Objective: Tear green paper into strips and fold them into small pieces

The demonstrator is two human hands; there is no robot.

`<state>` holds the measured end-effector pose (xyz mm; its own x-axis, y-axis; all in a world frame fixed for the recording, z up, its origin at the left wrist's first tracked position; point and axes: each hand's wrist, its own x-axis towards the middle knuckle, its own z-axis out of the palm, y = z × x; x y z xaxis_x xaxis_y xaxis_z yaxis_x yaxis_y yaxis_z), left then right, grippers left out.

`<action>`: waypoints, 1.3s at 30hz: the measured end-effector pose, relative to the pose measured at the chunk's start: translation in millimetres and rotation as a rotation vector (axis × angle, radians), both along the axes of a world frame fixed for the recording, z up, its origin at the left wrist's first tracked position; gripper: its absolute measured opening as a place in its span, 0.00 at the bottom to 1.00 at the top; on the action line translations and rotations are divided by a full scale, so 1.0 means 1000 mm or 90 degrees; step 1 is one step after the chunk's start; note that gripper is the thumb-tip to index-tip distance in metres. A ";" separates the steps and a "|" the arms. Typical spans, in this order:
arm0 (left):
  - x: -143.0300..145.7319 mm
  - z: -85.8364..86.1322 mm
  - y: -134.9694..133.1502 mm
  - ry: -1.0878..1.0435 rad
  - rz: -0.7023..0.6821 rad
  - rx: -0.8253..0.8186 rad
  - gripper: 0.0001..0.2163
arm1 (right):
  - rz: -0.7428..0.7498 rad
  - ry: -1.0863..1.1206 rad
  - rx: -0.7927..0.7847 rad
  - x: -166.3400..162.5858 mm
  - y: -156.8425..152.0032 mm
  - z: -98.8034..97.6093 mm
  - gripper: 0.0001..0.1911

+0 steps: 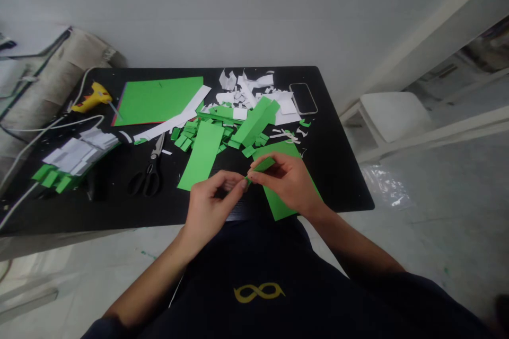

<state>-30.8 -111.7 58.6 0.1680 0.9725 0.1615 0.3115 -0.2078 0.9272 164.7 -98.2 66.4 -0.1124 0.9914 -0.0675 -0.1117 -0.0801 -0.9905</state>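
Both hands meet above the table's front edge, holding one narrow green paper strip (264,164). My left hand (217,193) pinches its lower end between thumb and fingers. My right hand (284,177) grips the strip farther up, with the thumb laid along it. Beneath the right hand lies a green paper sheet (280,205). A green paper rectangle (202,153) rests flat just beyond the left hand. Behind the hands is a heap of small folded green paper pieces (190,133), with a longer green strip (252,123) on top.
Black-handled scissors (149,177) lie left of the hands. Farther left are a stack of white and green folded strips (81,151) and a yellow glue gun (93,98) with a cord. White paper scraps (246,87) and a phone (304,99) sit at the back. A white stool (393,116) stands right.
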 end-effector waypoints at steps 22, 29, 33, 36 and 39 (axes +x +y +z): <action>0.002 0.001 0.001 -0.002 0.008 0.016 0.03 | -0.087 0.014 0.022 0.008 0.006 0.002 0.22; 0.006 0.003 0.004 -0.021 -0.006 0.005 0.03 | -0.085 -0.009 0.023 0.004 0.003 0.000 0.21; 0.006 0.002 0.004 -0.012 -0.018 0.000 0.04 | -0.088 -0.011 0.028 0.005 0.003 0.001 0.21; 0.002 0.000 0.002 -0.001 -0.033 -0.026 0.05 | -0.121 -0.011 0.042 0.011 0.006 0.002 0.21; -0.004 -0.004 0.002 0.025 -0.066 -0.068 0.05 | -0.144 -0.006 0.051 0.018 0.009 0.001 0.20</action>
<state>-34.9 -109.9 54.8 0.2727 0.9609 0.0487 0.3304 -0.1410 0.9333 182.8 -89.5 67.5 0.1134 0.9935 0.0128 -0.1086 0.0252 -0.9938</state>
